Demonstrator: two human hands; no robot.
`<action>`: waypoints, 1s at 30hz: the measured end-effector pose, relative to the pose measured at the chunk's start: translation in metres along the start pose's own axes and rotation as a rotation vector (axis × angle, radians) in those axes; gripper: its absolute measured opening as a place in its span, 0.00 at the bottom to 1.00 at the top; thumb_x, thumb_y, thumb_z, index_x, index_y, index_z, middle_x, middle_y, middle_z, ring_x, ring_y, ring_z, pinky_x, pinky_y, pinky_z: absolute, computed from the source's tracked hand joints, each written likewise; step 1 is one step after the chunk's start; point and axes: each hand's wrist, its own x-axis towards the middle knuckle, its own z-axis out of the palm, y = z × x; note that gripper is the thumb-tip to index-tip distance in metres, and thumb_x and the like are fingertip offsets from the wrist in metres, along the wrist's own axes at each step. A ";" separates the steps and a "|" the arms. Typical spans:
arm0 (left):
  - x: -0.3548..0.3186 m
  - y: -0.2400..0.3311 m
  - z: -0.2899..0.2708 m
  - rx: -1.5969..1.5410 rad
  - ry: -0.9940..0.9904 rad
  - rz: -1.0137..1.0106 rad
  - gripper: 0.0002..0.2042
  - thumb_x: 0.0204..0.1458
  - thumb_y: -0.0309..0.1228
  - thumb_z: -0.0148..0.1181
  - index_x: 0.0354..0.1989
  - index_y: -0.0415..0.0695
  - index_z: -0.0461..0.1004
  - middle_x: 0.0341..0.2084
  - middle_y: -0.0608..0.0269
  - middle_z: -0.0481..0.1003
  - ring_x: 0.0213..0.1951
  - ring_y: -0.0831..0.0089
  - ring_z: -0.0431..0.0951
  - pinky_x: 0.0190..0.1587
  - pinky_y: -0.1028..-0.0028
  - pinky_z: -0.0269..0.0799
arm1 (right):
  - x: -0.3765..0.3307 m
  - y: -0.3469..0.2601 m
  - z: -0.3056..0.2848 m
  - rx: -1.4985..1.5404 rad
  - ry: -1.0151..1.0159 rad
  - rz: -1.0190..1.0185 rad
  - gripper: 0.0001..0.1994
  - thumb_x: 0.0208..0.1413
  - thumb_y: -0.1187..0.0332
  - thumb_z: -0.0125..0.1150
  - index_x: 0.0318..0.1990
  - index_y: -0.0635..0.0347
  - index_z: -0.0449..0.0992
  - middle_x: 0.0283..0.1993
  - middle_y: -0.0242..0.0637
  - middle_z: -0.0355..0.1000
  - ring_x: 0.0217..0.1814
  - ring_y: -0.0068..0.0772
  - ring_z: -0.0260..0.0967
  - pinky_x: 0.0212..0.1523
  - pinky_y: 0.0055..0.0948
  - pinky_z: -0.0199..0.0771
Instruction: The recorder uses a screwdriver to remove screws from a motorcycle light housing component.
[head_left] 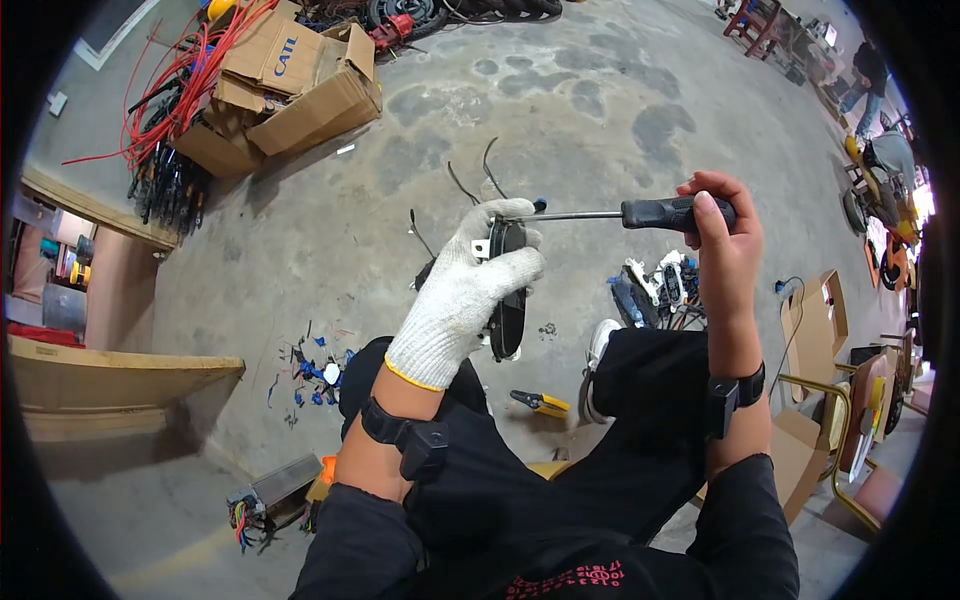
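My left hand (475, 265), in a white knit glove with a yellow cuff edge, grips a long black rounded part (509, 300) with a small white tab at its side. Dark wires trail beyond the glove. My bare right hand (722, 220) is closed round the black handle of a screwdriver (660, 213). Its metal shaft points left, and the tip reaches the upper end of the black part, by my gloved fingers. Whether the tip sits in a screw cannot be made out.
Yellow-and-black pliers (540, 403) lie on the concrete floor between my feet. Dark and white parts (658, 290) are piled beyond my right foot. Blue scraps (325, 372) lie at left, near a metal box with wires (275, 492). A cardboard box (290, 90) stands far left; a chair (840, 430) at right.
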 end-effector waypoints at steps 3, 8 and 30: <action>-0.001 0.001 0.000 0.003 0.001 0.018 0.24 0.53 0.27 0.64 0.59 0.46 0.68 0.44 0.61 0.76 0.36 0.74 0.79 0.39 0.73 0.77 | 0.000 0.001 0.001 0.025 -0.007 0.012 0.14 0.61 0.67 0.63 0.50 0.62 0.74 0.44 0.38 0.77 0.39 0.19 0.72 0.33 0.18 0.70; 0.001 0.001 -0.001 0.002 -0.007 -0.007 0.23 0.53 0.26 0.64 0.58 0.46 0.69 0.43 0.62 0.76 0.36 0.75 0.78 0.39 0.73 0.77 | 0.001 0.008 0.002 -0.019 -0.045 -0.385 0.17 0.60 0.67 0.61 0.54 0.63 0.72 0.45 0.38 0.75 0.43 0.23 0.73 0.38 0.20 0.73; 0.005 -0.002 -0.003 0.102 0.085 0.001 0.20 0.52 0.26 0.63 0.55 0.46 0.72 0.36 0.68 0.76 0.34 0.79 0.76 0.38 0.79 0.73 | 0.005 0.002 0.002 -0.161 -0.179 0.294 0.14 0.67 0.65 0.53 0.53 0.66 0.73 0.39 0.37 0.74 0.20 0.16 0.63 0.20 0.18 0.64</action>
